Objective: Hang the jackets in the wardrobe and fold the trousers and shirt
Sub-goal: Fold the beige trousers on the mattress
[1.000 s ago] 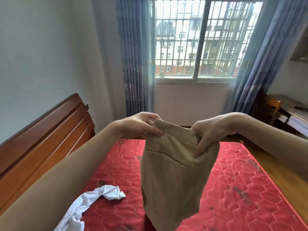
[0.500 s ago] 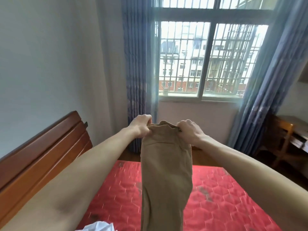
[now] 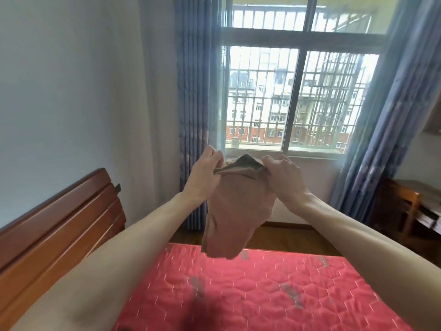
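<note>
Both hands' grip pinches tan trousers above red mattress.

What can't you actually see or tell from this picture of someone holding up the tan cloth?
Head view, the only one:
- Tan trousers: bunched and motion-blurred between the left hand and right hand; legs and full shape unreadable.
- Red mattress: near part cut off by the bottom edge and hidden by the forearms.
- Desk: cut off by the right edge.
- No wardrobe or jackets in view.

Red quilted mattress, wooden headboard at left.
</note>
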The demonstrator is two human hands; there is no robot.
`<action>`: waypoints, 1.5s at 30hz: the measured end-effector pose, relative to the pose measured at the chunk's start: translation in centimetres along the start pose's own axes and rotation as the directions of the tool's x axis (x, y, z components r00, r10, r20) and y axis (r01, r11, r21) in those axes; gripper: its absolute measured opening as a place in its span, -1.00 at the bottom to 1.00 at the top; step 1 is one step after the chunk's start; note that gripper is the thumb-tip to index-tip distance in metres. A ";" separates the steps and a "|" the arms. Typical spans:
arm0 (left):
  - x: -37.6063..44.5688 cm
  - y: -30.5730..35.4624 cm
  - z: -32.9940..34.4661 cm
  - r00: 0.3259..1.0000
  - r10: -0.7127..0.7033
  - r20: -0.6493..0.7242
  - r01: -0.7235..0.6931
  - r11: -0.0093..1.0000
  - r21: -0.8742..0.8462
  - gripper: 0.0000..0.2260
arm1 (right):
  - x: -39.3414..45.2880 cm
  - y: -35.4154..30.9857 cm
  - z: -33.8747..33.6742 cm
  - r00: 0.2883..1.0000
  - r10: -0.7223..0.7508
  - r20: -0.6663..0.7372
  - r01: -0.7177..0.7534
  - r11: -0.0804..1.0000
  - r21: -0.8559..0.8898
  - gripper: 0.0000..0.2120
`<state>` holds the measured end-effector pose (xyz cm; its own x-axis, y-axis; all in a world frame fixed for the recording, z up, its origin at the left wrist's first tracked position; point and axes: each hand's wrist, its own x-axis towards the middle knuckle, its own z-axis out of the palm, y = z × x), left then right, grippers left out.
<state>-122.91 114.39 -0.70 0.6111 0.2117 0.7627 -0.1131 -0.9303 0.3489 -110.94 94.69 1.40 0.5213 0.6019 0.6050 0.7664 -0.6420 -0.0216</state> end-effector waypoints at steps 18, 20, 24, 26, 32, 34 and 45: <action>-49.3 -4.4 14.5 0.585 -0.311 0.749 0.166 0.950 0.264 -0.62 | -42.9 -4.6 24.4 0.784 -0.239 0.573 0.346 0.934 -0.084 -0.50; -54.3 -4.2 15.8 0.534 -0.304 0.789 0.134 0.952 0.276 -0.63 | -47.4 -5.2 26.2 0.752 -0.241 0.613 0.331 0.943 -0.035 -0.54; -61.3 -3.6 16.6 0.414 -0.281 0.866 0.105 0.960 0.261 -0.69 | -55.0 -6.4 28.5 0.689 -0.244 0.683 0.302 0.953 0.035 -0.57; -63.9 -3.1 16.9 0.365 -0.284 0.887 0.117 0.959 0.259 -0.69 | -58.3 -6.9 29.3 0.650 -0.242 0.721 0.278 0.958 0.071 -0.52; -71.0 -2.3 18.7 0.199 -0.230 0.953 0.010 0.972 0.233 -0.42 | -66.5 -7.7 31.8 0.573 -0.280 0.770 0.295 0.947 0.125 -0.55; -73.5 -1.6 19.5 0.168 -0.193 0.967 -0.033 0.979 0.202 -0.52 | -69.3 -7.8 33.0 0.563 -0.304 0.769 0.322 0.937 0.134 -0.58; -88.5 1.3 22.0 0.127 -0.197 0.972 -0.102 0.972 0.210 -0.54 | -82.0 -9.8 37.2 0.450 -0.206 0.869 0.130 0.978 0.165 -0.53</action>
<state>-159.86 87.89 -79.72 0.8614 -0.0812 -0.5014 -0.0078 -0.9891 0.1468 -147.24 69.34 -77.57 0.4024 0.8159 -0.4153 0.8790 -0.4711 -0.0737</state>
